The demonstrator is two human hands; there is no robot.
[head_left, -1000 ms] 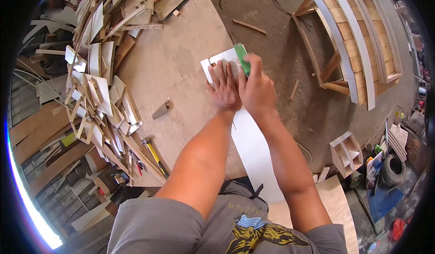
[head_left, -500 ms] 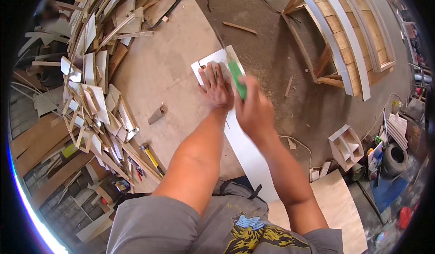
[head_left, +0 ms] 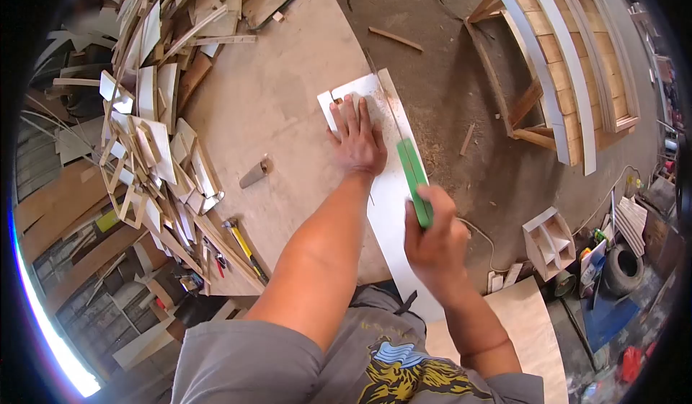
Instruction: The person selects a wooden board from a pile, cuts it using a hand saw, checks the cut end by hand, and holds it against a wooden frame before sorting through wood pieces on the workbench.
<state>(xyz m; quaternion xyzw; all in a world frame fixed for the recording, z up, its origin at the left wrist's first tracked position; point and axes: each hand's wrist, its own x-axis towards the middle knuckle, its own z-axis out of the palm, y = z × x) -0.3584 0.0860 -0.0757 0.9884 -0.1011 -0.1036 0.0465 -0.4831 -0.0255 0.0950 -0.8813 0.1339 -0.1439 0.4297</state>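
My left hand (head_left: 358,139) lies flat with its fingers spread on a long white board (head_left: 404,254), pressing near its far end. A small notch shows in the board just beyond my fingertips. My right hand (head_left: 437,240) is wrapped round the green handle of a hand saw (head_left: 412,177). The saw's thin blade runs away from me along the board's right side, in a lengthwise cut. Pale sawdust (head_left: 430,144) lies on the floor right of the board.
A plywood sheet (head_left: 252,119) lies under the work. Wood offcuts (head_left: 155,137) are heaped at the left, with a yellow-handled hammer (head_left: 245,249) near them. A slatted wooden frame (head_left: 559,72) stands at the upper right, and a small divided box (head_left: 549,242) sits below it.
My right hand has drawn the saw back toward me, and more of the green handle shows. My left hand stays flat on the board. The view has shifted slightly.
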